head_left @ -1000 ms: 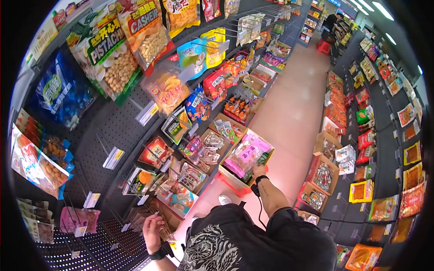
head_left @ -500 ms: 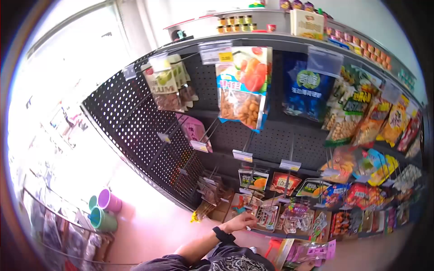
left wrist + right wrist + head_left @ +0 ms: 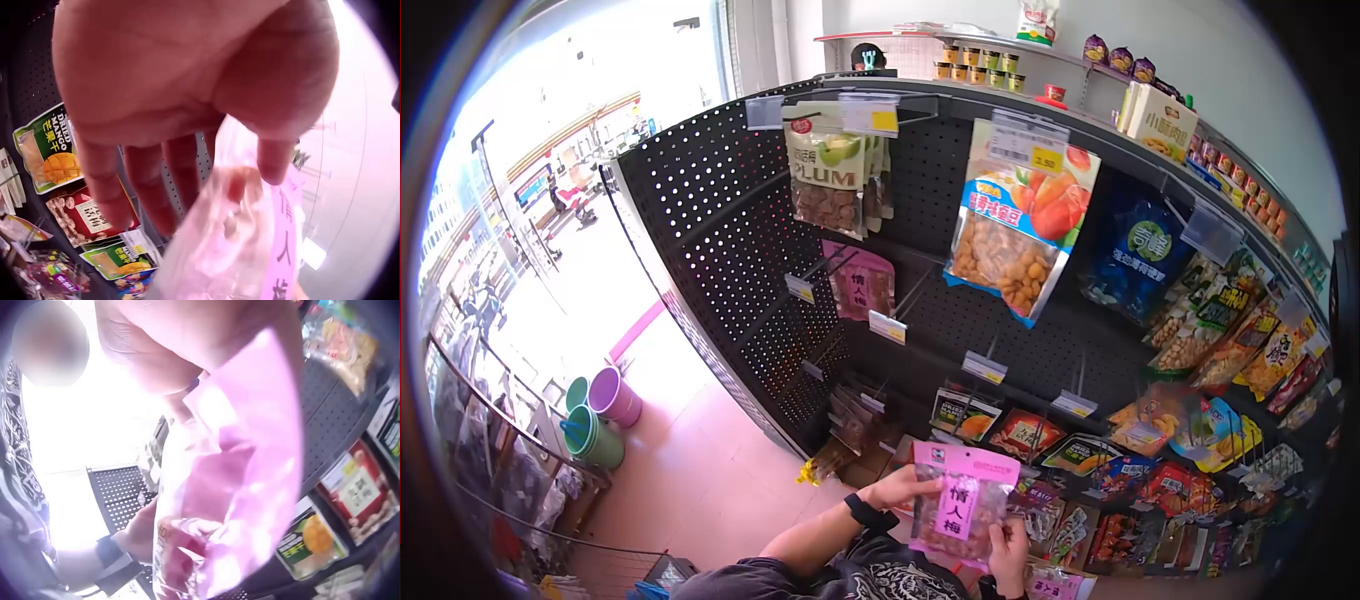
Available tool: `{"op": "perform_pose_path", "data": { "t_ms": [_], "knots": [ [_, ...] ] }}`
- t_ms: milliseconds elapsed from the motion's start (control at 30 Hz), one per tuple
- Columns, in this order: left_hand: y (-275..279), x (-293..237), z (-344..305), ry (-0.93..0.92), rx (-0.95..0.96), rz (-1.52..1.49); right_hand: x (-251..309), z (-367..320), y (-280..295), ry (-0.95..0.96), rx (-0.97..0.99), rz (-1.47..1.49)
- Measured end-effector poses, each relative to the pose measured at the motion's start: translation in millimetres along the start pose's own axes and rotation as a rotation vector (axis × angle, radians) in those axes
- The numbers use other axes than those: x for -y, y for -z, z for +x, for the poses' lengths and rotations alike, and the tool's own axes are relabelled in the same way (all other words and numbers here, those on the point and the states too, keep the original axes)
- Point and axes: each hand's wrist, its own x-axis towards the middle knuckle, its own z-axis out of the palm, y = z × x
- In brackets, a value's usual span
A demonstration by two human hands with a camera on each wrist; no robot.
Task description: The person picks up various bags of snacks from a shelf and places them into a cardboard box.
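In the head view a pink bag of dried plums, with a clear window, is held up in front of the torso. My left hand pinches its upper left side between thumb and fingers. On the lower right edge, my right hand grips it with the thumb in front. The left wrist view has the bag between thumb and forefinger, other fingers pointing down. A pink corner of the bag sits below the palm in the right wrist view. Another pink bag shows just below the right hand.
A matching pink bag hangs on the dark pegboard rack, below plum packs. A large nut bag hangs further right. Empty hooks with price tags stick out. Purple and green buckets stand on the floor left.
The head view has swung left toward the rack's end. The right hand has left the box with the pink bags. Both hands now hold one pink bag; the left was free half a second ago.
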Motion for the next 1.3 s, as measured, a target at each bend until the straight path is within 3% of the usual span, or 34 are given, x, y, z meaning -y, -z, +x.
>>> {"op": "perform_pose_path", "data": {
  "t_ms": [33, 67, 100, 133, 167, 233, 267, 333, 367, 467, 533, 600, 667, 867, 933, 1067, 1133, 1233, 1300],
  "knots": [
    [22, 10, -1, -0.015, -0.046, -0.093, 5, 13, -19, 0.034, 0.038, 0.035],
    [37, 6, -4, -0.07, -0.147, -0.16, 49, 22, -45, -0.095, 0.118, 0.309],
    [51, 1, -9, -0.121, -0.246, -0.225, 23, 34, -66, 0.007, 0.191, 0.38],
    [66, -7, -14, -0.145, -0.3, -0.295, 51, 41, -84, -0.141, 0.314, 0.422],
    [83, -16, -19, -0.167, -0.35, -0.367, 40, 51, -101, -0.16, 0.413, 0.146],
    [115, -27, -25, -0.188, -0.558, -0.383, 37, 61, -137, -0.072, 0.495, -0.138],
    [133, -33, -30, -0.195, -0.59, -0.335, 42, 65, -158, -0.091, 0.475, -0.131],
    [155, -53, -37, -0.202, -0.664, -0.325, 49, 73, -194, 0.081, 0.322, -0.244],
    [160, -74, -40, -0.206, -0.708, -0.358, 46, 76, -211, 0.049, 0.312, -0.247],
    [193, -111, -34, -0.295, -0.716, -0.288, 58, 93, -252, 0.15, 0.251, -0.253],
    [213, -129, -28, -0.325, -0.704, -0.26, 97, 104, -274, -0.101, 0.32, -0.041],
    [233, -141, -20, -0.444, -0.73, -0.182, 95, 113, -295, -0.031, 0.252, -0.015],
    [239, -154, -18, -0.441, -0.716, -0.184, 94, 118, -308, 0.034, 0.183, 0.013],
    [240, -175, -24, -0.47, -0.694, -0.176, 91, 123, -328, 0.208, 0.107, -0.018],
    [244, -179, -23, -0.47, -0.685, -0.197, 98, 124, -330, 0.047, 0.144, 0.033],
    [258, -181, -15, -0.474, -0.654, -0.167, 99, 131, -337, 0.177, 0.074, 0.01],
    [255, -188, -14, -0.446, -0.667, -0.124, 108, 128, -336, 0.026, 0.117, 0.027],
    [246, -195, -12, -0.47, -0.675, -0.219, 114, 128, -335, -0.043, 0.133, 0.036],
    [269, -188, -1, -0.424, -0.639, -0.098, 106, 133, -337, 0.01, 0.115, 0.018]
  ]
}}
